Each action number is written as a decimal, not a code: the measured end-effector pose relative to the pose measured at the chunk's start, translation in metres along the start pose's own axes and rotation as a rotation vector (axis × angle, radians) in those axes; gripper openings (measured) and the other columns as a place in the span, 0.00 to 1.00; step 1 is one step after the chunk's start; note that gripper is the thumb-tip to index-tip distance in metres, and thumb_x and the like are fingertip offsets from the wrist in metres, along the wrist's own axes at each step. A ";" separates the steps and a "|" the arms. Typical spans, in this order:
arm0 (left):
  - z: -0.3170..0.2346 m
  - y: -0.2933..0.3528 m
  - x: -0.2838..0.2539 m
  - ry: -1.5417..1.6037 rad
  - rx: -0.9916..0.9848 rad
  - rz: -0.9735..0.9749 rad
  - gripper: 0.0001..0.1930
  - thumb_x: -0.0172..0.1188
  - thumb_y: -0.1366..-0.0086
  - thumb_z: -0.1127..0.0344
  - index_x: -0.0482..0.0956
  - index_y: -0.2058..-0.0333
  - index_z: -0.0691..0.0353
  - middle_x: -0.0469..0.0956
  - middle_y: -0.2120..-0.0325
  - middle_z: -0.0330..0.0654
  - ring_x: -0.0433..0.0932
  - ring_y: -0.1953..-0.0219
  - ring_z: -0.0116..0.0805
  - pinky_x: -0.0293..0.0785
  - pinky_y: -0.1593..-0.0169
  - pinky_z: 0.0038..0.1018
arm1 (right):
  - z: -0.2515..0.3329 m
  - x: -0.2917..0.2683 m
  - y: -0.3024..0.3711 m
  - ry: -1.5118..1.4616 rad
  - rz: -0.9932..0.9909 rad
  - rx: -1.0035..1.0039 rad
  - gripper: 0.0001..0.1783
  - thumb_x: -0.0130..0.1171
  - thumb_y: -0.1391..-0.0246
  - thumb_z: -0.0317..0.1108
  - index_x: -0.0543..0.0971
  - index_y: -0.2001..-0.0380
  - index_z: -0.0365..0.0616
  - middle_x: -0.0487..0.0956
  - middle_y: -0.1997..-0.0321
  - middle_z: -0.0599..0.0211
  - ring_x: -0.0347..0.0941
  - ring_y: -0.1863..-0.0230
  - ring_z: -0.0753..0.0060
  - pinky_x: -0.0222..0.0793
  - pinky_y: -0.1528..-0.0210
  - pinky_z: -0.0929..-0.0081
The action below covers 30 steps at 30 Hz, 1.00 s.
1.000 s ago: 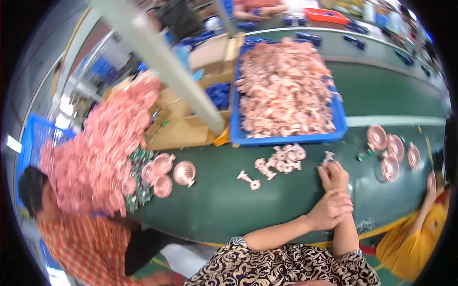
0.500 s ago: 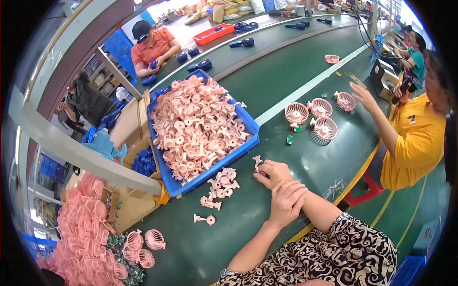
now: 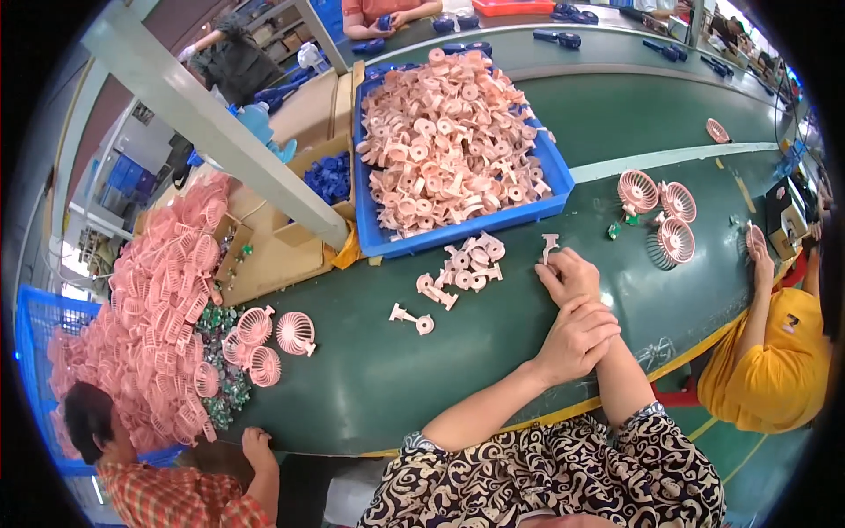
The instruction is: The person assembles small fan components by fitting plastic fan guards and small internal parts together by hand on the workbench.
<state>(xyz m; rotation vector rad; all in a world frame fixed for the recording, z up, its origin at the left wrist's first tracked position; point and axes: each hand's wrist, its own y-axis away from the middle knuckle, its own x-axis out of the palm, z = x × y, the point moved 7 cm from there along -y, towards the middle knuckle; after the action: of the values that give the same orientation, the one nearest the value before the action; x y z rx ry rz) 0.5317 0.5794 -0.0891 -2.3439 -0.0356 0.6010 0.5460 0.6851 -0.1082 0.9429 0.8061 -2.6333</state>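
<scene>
Neighbour's hand [image 3: 762, 267] has reached a grille [image 3: 755, 236]; right hand [image 3: 573, 277], wrist clasped by left hand [image 3: 576, 336], pinches bracket [image 3: 551, 241].

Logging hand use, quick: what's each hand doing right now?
Left hand: closed over the right forearm.
Right hand: closed, holding a small pale-pink plastic part.

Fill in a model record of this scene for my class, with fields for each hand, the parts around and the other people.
Left hand: clasped over the right forearm, near the wrist
Right hand: holding a small pink part
Beside it, left: loose pink pile
Beyond: blue tray, heaped with pink parts
Right: round pink cages
Far left: larger cage heap
Other people: checked shirt, left; yellow shirt, right
</scene>
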 end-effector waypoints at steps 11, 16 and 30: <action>-0.010 0.013 0.007 -0.007 0.008 -0.002 0.10 0.62 0.34 0.68 0.84 0.55 0.57 0.82 0.54 0.41 0.78 0.45 0.39 0.62 0.34 0.46 | -0.008 -0.003 0.017 -0.016 -0.031 -0.029 0.10 0.73 0.50 0.38 0.84 0.72 0.44 0.78 0.75 0.62 0.77 0.76 0.56 0.72 0.71 0.62; -0.009 0.016 0.008 -0.020 0.014 0.018 0.10 0.62 0.35 0.69 0.84 0.56 0.58 0.82 0.54 0.40 0.78 0.44 0.39 0.64 0.34 0.44 | -0.003 -0.002 0.020 -0.030 -0.058 -0.041 0.10 0.73 0.51 0.38 0.84 0.72 0.45 0.78 0.74 0.63 0.77 0.76 0.56 0.73 0.71 0.62; -0.010 -0.001 0.002 -0.060 0.007 0.055 0.10 0.64 0.38 0.71 0.85 0.57 0.56 0.84 0.54 0.37 0.80 0.46 0.37 0.60 0.35 0.42 | -0.008 0.004 0.010 -0.090 -0.102 -0.110 0.11 0.72 0.50 0.40 0.82 0.72 0.46 0.77 0.73 0.64 0.78 0.73 0.55 0.73 0.70 0.60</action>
<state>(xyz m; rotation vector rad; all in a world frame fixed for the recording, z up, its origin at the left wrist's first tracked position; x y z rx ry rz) 0.5379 0.5742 -0.0832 -2.3262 0.0029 0.6975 0.5510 0.6818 -0.1202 0.7688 0.9896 -2.6637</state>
